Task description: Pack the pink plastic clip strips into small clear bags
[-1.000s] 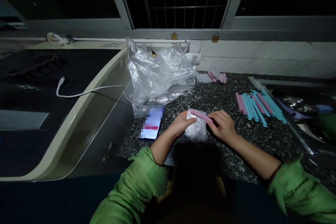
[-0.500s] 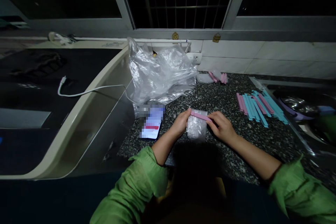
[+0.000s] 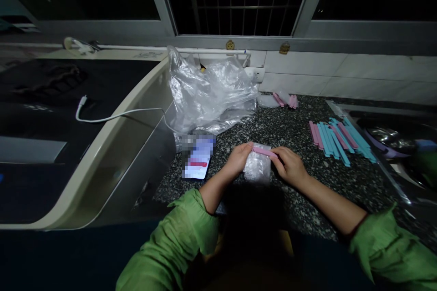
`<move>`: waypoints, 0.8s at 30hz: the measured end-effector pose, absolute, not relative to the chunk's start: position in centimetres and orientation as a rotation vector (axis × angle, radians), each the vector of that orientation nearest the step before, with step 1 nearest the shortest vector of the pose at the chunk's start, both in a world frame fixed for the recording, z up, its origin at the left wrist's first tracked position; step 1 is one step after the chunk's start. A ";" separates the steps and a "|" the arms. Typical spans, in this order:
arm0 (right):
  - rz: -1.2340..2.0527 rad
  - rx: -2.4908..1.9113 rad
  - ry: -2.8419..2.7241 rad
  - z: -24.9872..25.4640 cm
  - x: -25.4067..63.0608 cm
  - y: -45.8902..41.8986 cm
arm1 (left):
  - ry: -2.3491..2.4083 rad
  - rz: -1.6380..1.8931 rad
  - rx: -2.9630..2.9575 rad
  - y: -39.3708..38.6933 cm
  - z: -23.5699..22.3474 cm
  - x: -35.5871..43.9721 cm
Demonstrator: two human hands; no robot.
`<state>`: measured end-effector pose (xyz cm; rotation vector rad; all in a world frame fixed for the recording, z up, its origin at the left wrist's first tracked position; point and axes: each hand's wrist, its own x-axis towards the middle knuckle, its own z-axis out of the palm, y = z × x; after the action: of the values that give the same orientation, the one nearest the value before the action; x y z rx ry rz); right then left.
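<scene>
A pink bag-sealing clip (image 3: pixel 263 151) lies across the upper part of a small clear plastic bag (image 3: pixel 256 168). My left hand (image 3: pixel 239 160) is closed on the clip's left end and the bag's edge there. Between the thumb and fingers of my right hand (image 3: pixel 289 163) is the clip's right end. The bag hangs or lies just below the clip, low over the counter; what fills it cannot be made out. To the right, several blue clips (image 3: pixel 332 141) lie in a loose pile with pink clips (image 3: pixel 347 135) among them.
A crumpled clear plastic sheet (image 3: pixel 215 93) lies at the back. Left of my hands are a lit phone (image 3: pixel 200 159) and a white appliance (image 3: pixel 133 145) with a white cable (image 3: pixel 126 112). Wrapped pink clips (image 3: pixel 292 101) sit by the wall. A sink (image 3: pixel 385 120) is at right.
My left hand has shifted slightly along the clip's left end, covering a little more of it. The right hand keeps its grip. The whole view has moved slightly.
</scene>
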<state>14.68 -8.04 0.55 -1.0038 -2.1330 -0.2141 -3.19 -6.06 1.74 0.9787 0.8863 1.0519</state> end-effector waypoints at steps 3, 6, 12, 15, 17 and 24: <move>-0.219 -1.024 -2.143 0.5 14.6 -8.0 | 0.896 1.060 0.986 -6.1 1.6 -3.0; -0.219 -1.017 -2.133 0.4 14.5 -8.0 | 0.900 1.067 1.002 -6.1 1.5 -2.9; -0.211 -0.994 -2.110 0.5 14.5 -7.9 | 0.918 1.097 1.025 -6.1 1.2 -2.8; -0.231 -0.969 -2.108 0.6 14.5 -7.9 | 0.913 1.106 1.035 -6.1 1.0 -2.8; -0.243 -0.947 -2.107 0.6 14.5 -7.8 | 0.909 1.107 1.033 -6.1 0.9 -2.8; -0.233 -0.910 -2.096 0.9 14.5 -7.8 | 0.889 1.108 0.949 -6.2 1.0 -2.6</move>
<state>14.50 -7.79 0.86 -0.9102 -2.0963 -0.2334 -2.62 -6.23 1.00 0.9487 0.8887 1.1079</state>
